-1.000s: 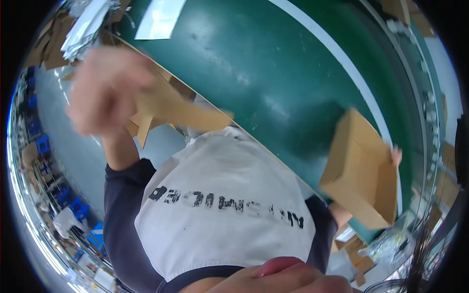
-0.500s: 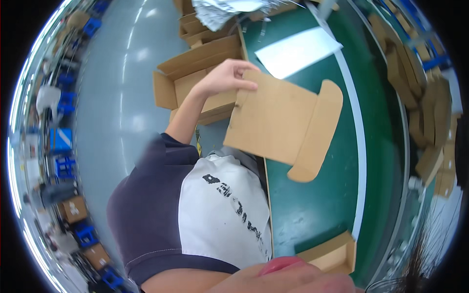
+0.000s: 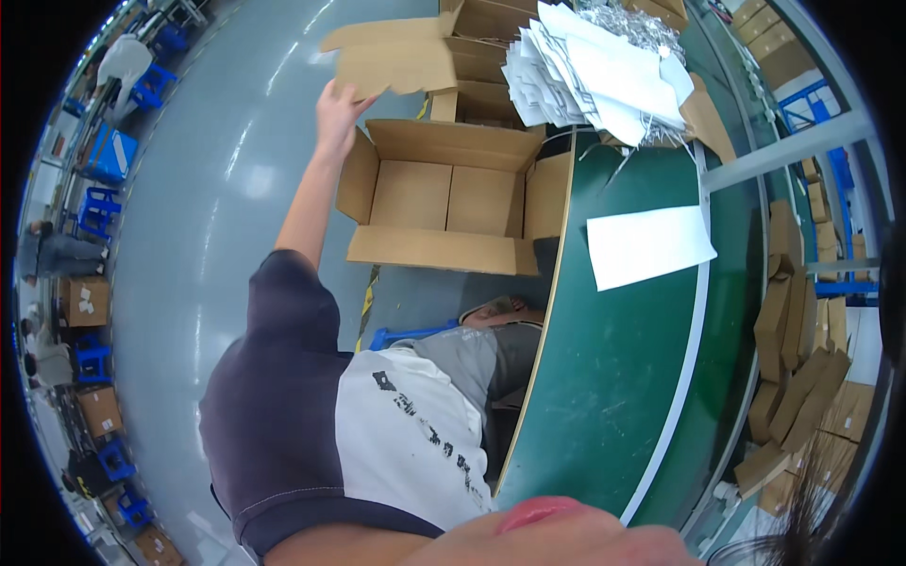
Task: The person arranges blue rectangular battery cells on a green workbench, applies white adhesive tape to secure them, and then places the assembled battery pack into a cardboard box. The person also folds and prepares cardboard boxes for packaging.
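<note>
My left hand reaches far out over the grey floor, closed on the near edge of a flat cardboard piece. That edge looks jagged, with fingers and thumb pinching it. Just to the right and nearer stands a large open cardboard box with its flaps spread; only its bare bottom shows inside. The cardboard piece is apart from this box and partly overlaps other open boxes behind it. My right hand is out of view.
A green-topped table runs along my right, bearing a white sheet and a thick stack of papers at its far end. A grey metal post crosses there. A blue stool is low beside my leg.
My left hand has swung from above the table out to the far left, carrying the cardboard piece. The view has shifted, showing more of the open box; the small box on the table left view.
</note>
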The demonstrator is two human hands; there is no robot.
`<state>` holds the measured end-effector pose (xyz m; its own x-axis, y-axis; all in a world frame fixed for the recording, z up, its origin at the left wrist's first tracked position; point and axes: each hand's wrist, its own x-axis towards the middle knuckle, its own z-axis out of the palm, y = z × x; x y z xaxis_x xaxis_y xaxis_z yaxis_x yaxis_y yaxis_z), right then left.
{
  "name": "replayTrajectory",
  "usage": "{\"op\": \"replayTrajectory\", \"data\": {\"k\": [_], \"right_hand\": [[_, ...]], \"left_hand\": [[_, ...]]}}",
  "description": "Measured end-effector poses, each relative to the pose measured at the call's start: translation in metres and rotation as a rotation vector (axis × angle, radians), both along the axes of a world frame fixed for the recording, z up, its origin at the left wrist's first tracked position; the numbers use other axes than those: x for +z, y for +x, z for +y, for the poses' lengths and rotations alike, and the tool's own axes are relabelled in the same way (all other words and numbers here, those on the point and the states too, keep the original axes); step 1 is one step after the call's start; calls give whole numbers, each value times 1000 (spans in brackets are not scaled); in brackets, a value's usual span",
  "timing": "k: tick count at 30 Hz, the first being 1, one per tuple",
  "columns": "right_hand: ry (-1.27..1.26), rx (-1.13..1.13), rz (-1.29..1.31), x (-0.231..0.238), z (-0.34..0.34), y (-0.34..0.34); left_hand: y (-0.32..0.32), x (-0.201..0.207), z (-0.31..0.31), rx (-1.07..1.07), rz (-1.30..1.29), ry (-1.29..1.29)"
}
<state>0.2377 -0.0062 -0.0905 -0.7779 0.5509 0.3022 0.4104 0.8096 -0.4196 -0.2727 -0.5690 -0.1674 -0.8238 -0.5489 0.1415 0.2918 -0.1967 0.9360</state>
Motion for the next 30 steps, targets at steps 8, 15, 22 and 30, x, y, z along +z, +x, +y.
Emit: {"op": "replayTrajectory", "data": {"k": [8,15,22,30], "right_hand": [[8,19,3,0,7,-22],[49,-58,7,15,3,-2],[241,-153,41,83,-6,61],[116,208,15,163,98,-73]], "left_hand": [[-265,27,-1,4,-104,308],[-208,-65,19,-65,-277,3],[-32,-97,102,-208,-97,-484],[180,-6,254,-439,444,-763]]}}
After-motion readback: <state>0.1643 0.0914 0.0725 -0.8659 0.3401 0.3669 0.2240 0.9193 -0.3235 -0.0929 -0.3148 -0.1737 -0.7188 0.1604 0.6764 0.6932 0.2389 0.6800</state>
